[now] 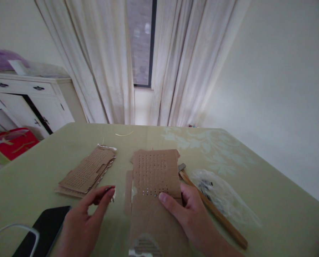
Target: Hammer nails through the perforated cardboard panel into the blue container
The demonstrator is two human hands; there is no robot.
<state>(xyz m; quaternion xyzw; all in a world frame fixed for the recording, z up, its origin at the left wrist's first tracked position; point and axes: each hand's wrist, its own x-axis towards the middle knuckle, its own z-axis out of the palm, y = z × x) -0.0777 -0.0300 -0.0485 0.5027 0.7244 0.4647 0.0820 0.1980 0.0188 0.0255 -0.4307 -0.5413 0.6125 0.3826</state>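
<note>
A brown cardboard sheet (154,175) punched with rows of small holes lies flat on the table in front of me. My right hand (191,210) rests on its right edge, thumb pressed on the sheet near the lowest holes, fingers curled around the side. My left hand (81,221) hovers to the left of the sheet, thumb and forefinger pinched on a small dark nail (108,189). A wooden-handled hammer (210,205) lies just right of my right hand, its metal head by the sheet's edge.
A stack of perforated cardboard pieces (87,171) lies at left. A clear plastic bag (223,198) with small dark items sits right of the hammer. A black phone (45,228) with a white cable lies near left. The table wears a pale green cloth (269,200). White cabinet and curtains stand behind.
</note>
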